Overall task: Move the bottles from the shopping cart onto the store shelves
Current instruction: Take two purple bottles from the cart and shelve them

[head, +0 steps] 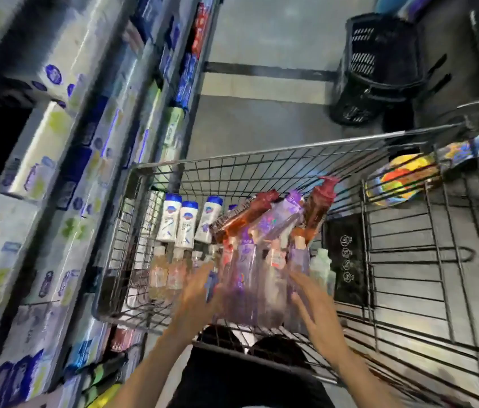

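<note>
1. The bottles [250, 248] stood packed upright in the shopping cart [144, 169], against its near left corner, caps up for easy lifting.
2. Your left hand [197, 290] and right hand [306, 293] flanked the purple cluster, fingers spread; blur hid any contact.
3. The store shelves [64, 160] stood just beside the cart's left edge.

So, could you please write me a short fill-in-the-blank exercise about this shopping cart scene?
1. The bottles sit inside a wire shopping ____.
2. The three white bottles have ____ caps.
3. The store shelves stand on the person's ____ side.
4. Both the left hand and the right hand have their fingers ____.

Missing words: cart; blue; left; open
</note>
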The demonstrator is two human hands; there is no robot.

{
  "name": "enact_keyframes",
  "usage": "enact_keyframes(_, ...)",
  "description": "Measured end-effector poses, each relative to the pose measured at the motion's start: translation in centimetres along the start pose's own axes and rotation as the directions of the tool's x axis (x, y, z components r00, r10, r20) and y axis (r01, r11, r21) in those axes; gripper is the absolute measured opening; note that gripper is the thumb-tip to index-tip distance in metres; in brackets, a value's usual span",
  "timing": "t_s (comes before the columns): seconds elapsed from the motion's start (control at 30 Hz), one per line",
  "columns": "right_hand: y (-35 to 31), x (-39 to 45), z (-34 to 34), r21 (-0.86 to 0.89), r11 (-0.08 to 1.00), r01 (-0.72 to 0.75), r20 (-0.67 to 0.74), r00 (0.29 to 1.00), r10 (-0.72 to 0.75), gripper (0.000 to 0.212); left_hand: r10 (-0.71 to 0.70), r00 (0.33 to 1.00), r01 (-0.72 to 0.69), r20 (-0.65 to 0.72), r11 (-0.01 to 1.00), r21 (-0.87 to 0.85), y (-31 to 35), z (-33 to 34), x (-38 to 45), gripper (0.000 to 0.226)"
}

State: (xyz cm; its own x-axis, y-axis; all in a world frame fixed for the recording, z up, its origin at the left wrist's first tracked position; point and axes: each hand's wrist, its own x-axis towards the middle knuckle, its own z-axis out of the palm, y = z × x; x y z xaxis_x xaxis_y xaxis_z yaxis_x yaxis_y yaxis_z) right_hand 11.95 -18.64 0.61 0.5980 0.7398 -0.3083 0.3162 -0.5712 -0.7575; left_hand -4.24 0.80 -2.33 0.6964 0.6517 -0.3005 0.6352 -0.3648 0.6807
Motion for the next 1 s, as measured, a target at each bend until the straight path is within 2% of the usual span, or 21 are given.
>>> enact_keyframes(0.07,0.4,0.5,0.8,-0.019,0.998,-0.066,-0.020,0.998,0.066,0.060,-0.003,0.997,0.003,0.076,1.000,0.001,-0.5,1.2,2.1,0.043)
enact_keyframes(0.17,1.5,1.7,1.7,-0.030,0.986,-0.165,-0.059,0.985,0.163,0.069,-0.144,0.970,0.148,0.195,0.989,-0.005,-1.5,4.4,4.7,0.043)
enact_keyframes(0.27,3.1,3.3,2.4,-0.010,0.963,-0.268,-0.088,0.960,0.266,0.052,-0.273,0.921,0.294,0.277,0.955,-0.037,-1.6,7.5,6.4,0.055)
enact_keyframes(0.37,4.7,4.6,2.6,0.020,0.937,-0.349,-0.146,0.926,0.348,0.039,-0.352,0.900,0.361,0.256,0.932,0.014,-1.5,9.9,7.2,0.070)
enact_keyframes(0.47,6.2,5.1,2.7,0.058,0.901,-0.429,-0.182,0.883,0.432,0.038,-0.456,0.871,0.452,0.184,0.890,0.063,-1.5,11.1,7.7,0.081)
enact_keyframes(0.63,8.4,4.9,3.3,0.066,0.819,-0.570,-0.142,0.807,0.573,0.042,-0.535,0.825,0.554,0.179,0.829,-0.073,-0.5,11.1,7.6,0.087)
enact_keyframes(0.73,8.7,5.2,4.4,-0.018,0.765,-0.644,-0.064,0.765,0.641,0.052,-0.548,0.809,0.549,0.214,0.834,0.057,0.2,11.2,7.1,0.101)
enact_keyframes(0.83,8.7,6.3,5.8,-0.261,0.708,-0.656,-0.070,0.744,0.664,0.079,-0.528,0.813,0.472,0.244,0.844,0.254,0.8,11.4,6.7,0.103)
enact_keyframes(0.93,8.2,7.6,6.4,-0.424,0.613,-0.667,-0.112,0.710,0.695,0.091,-0.553,0.797,0.490,0.244,0.827,0.276,1.1,11.4,6.8,0.102)
enact_keyframes(1.0,8.2,7.8,6.4,-0.453,0.591,-0.667,-0.114,0.701,0.704,0.084,-0.558,0.797,0.521,0.232,0.829,0.203,1.1,11.6,6.6,0.103)
